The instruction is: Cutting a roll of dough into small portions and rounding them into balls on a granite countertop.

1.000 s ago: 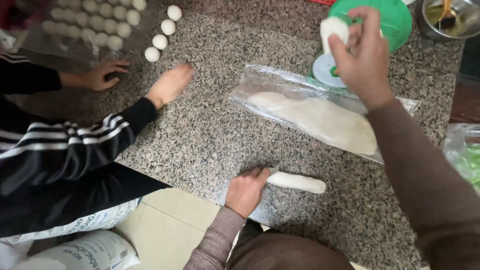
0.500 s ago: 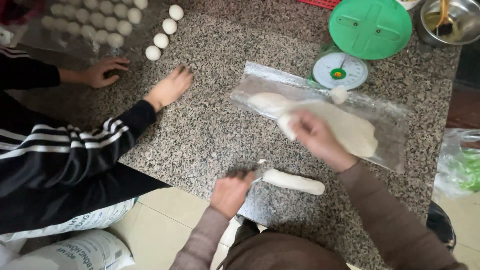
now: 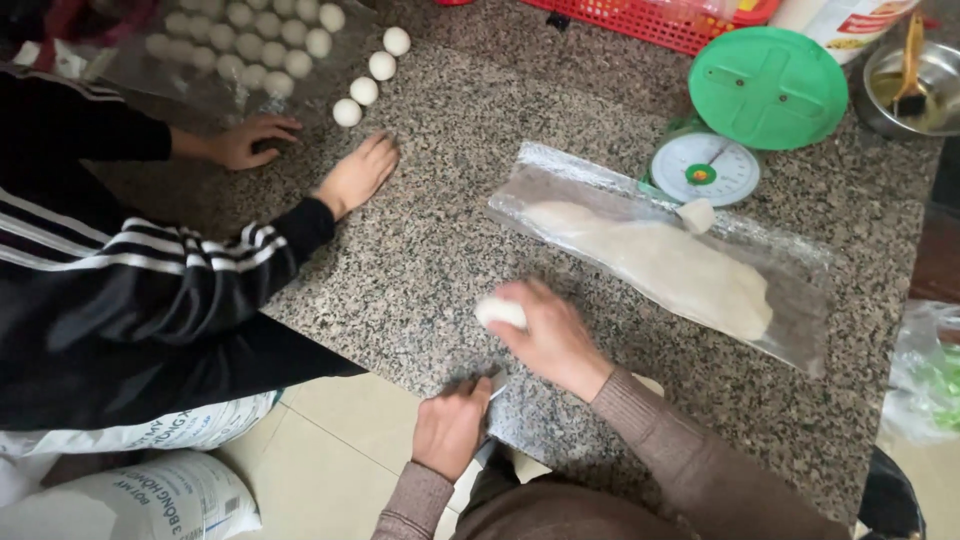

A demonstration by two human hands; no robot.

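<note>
- Dough lump [image 3: 499,311] sits pinched in my right hand [image 3: 548,335] on the granite counter [image 3: 450,230]
- My left hand [image 3: 452,425] grips the counter's edge, fingers curled

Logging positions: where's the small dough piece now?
Head view, centre: dough piece under the right hand on the granite counter, left of the plastic-covered dough.

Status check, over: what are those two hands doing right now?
Right hand pressing a dough piece on the counter. Left hand at counter edge. Co-worker's hand nearby, apart.
</note>
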